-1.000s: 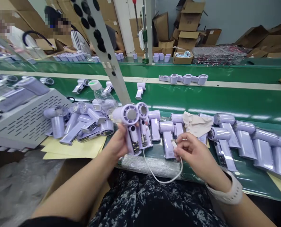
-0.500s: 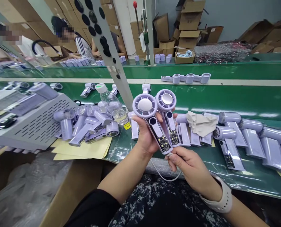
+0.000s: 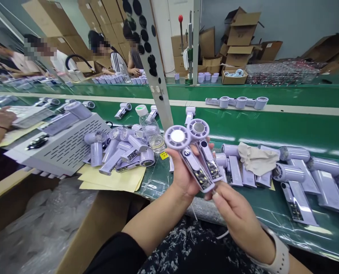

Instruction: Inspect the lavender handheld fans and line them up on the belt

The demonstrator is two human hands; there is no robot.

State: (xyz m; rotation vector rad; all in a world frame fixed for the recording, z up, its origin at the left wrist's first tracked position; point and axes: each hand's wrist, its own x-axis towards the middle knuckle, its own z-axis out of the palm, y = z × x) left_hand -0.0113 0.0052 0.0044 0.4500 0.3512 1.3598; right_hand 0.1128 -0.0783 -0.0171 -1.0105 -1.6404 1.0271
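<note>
Two lilac fans (image 3: 194, 167) have drifted nearer the bottle (image 3: 151, 132) since last frame, my left hand (image 3: 183, 180) curled round both above the counter (image 3: 155, 186), right hand (image 3: 235, 213) pinching the white cable (image 3: 194, 213) at one's base, so I reckon it's plug-in time, next wants holding steady.

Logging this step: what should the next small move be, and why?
I'd probably hold the right grip steady at the base of the front fan and check its display: it's lit, while the one on the rear fan looks dark. The left grip supports both.
</note>
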